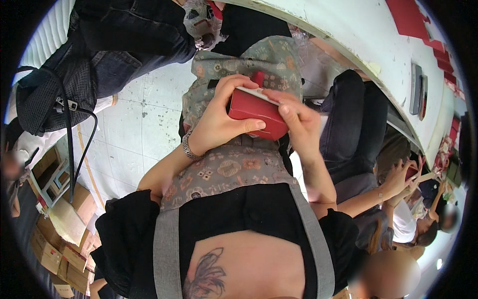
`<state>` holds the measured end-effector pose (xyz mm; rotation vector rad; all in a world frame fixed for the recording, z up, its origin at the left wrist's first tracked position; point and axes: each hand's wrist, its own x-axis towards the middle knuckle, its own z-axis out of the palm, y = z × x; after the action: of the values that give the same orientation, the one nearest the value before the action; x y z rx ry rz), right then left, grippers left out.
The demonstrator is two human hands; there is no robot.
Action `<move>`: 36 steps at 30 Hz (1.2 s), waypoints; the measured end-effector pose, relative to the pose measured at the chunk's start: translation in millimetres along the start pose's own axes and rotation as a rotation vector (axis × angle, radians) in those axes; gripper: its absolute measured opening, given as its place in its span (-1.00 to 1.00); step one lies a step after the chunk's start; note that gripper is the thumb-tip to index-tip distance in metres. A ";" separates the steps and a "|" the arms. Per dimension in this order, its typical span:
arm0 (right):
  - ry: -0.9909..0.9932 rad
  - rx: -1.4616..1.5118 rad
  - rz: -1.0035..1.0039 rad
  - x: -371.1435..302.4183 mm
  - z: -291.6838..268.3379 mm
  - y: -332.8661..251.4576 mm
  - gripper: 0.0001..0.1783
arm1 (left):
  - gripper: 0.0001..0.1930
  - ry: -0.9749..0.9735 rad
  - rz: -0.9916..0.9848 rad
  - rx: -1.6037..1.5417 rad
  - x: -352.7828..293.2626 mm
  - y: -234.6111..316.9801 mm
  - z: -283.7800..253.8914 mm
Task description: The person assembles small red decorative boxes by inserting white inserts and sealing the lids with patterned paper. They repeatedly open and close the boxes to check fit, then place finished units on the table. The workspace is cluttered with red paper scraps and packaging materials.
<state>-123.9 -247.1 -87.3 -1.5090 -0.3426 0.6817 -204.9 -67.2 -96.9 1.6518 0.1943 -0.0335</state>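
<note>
I hold a small red box [255, 112] over my lap, above a grey patterned apron [229, 169]. My left hand [219, 117] grips it from the left, thumb across the near face and fingers over the far edge. A pale strip [260, 93] runs along the box's upper edge. My right hand [301, 119], slightly blurred, is closed at the right end, with its fingers over that strip and the thumb on the corner. Just beyond the box a small red piece [258, 77] sticks up; whether it belongs to the box I cannot tell.
A white table [363, 45] curves along the upper right, bearing red pieces [406, 17] and a flat grey slab [416, 89]. At right, another person's hands [396, 182] hold a red item. Cardboard boxes [64, 254] are stacked lower left, below a black bag [35, 99].
</note>
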 end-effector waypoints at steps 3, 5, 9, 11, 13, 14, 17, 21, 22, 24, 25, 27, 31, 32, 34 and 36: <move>-0.032 -0.117 -0.226 -5.9 4.9 -4.5 -0.75 | -0.36 -0.032 -0.020 -0.136 -0.9 3.5 -0.4; -0.075 -0.182 -0.303 -10.7 5.5 -8.3 -0.77 | -0.37 -0.058 -0.018 -0.234 -3.1 1.4 0.0; -0.195 -0.237 -0.358 -9.9 1.3 -11.1 -0.76 | -0.42 -0.090 0.032 -0.136 -2.9 4.5 -5.4; -0.215 -0.243 -0.368 -9.0 0.2 -14.8 -0.73 | -0.45 -0.109 0.027 -0.137 -1.4 3.9 -7.0; -0.230 -0.227 -0.350 -8.4 -3.9 -14.5 -0.70 | -0.46 -0.084 -0.031 -0.158 -1.3 4.0 -4.0; -0.233 -0.208 -0.322 -7.5 -6.4 -12.9 -0.68 | -0.46 -0.071 -0.060 -0.169 -0.9 4.1 -2.1; -0.167 -0.202 -0.216 -5.6 -2.7 -12.8 -0.66 | -0.45 -0.037 -0.010 -0.121 2.7 6.8 1.0; -0.156 -0.145 -0.145 2.5 -1.3 -14.7 -0.72 | -0.42 -0.001 0.035 0.020 3.9 8.7 0.0; -0.170 -0.109 -0.121 4.1 -2.3 -15.6 -0.72 | -0.41 -0.005 0.027 0.040 3.6 8.5 0.6; -0.181 -0.072 -0.094 5.5 -2.7 -16.2 -0.72 | -0.40 -0.004 0.026 0.071 3.6 8.2 0.9; -0.178 -0.070 -0.092 5.6 -2.3 -16.2 -0.72 | -0.39 0.001 0.034 0.082 3.9 8.4 0.6; -0.178 -0.072 -0.089 5.8 -2.3 -16.4 -0.72 | -0.38 0.010 0.046 0.094 4.3 8.4 0.7; -0.193 -0.076 -0.086 5.8 -4.3 -13.7 -0.71 | -0.37 0.024 0.048 0.107 4.6 9.5 1.6; -0.196 -0.074 -0.086 5.8 -4.8 -12.5 -0.71 | -0.36 0.025 0.046 0.114 4.7 9.5 1.9; -0.214 -0.092 -0.089 5.9 -4.2 -14.6 -0.71 | -0.36 0.030 0.034 0.100 4.0 8.3 1.4; -0.226 -0.123 -0.101 5.6 -3.3 -17.0 -0.71 | -0.36 0.028 0.015 0.071 3.2 6.6 0.5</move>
<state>-114.2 -245.1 -72.0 -1.5217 -0.6383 0.7639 -200.7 -67.9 -90.9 1.7250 0.2040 -0.0066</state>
